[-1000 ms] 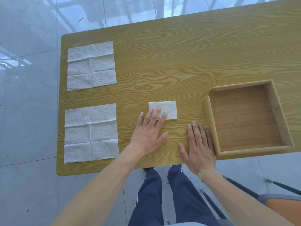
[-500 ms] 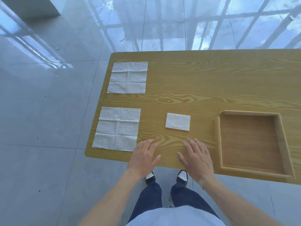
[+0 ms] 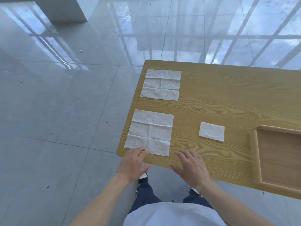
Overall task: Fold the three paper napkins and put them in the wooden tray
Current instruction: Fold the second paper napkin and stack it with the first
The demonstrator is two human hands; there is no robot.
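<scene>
Two white paper napkins lie unfolded on the left end of the wooden table (image 3: 228,95): a far napkin (image 3: 161,85) and a near napkin (image 3: 150,132). A small folded napkin (image 3: 211,131) rests between the near napkin and the wooden tray (image 3: 253,154), which is cut off at the right edge and holds nothing visible. My left hand (image 3: 132,163) is open at the table's front edge, fingertips at the near napkin's front edge. My right hand (image 3: 190,167) is open over the table front, holding nothing.
The table's left and front edges are close to both hands. Glossy grey floor tiles surround the table. My legs and shoes (image 3: 143,177) show below the front edge. A white pillar base (image 3: 65,8) stands far back left.
My left hand has left the folded napkin and moved left to the near unfolded napkin's front edge. My right hand shifted left along the table front. The view swung left.
</scene>
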